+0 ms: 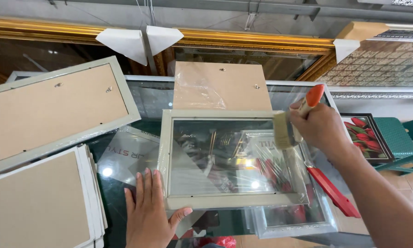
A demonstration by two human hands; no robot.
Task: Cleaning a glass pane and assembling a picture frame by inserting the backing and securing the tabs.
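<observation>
A glass-topped table (146, 98) fills the middle of the view, its surface throwing back bright spots of light from above. Behind it a large mirror with a wide gold frame (243, 39) leans against a grey wall (215, 11), white paper protectors (123, 43) capping its corners. To the right stands a second big frame with a patterned pale panel (381, 62). Lower right, a green plastic stool (399, 138) sits on a tan tiled floor (408, 181), beside a picture of red tulips (367, 138).
</observation>
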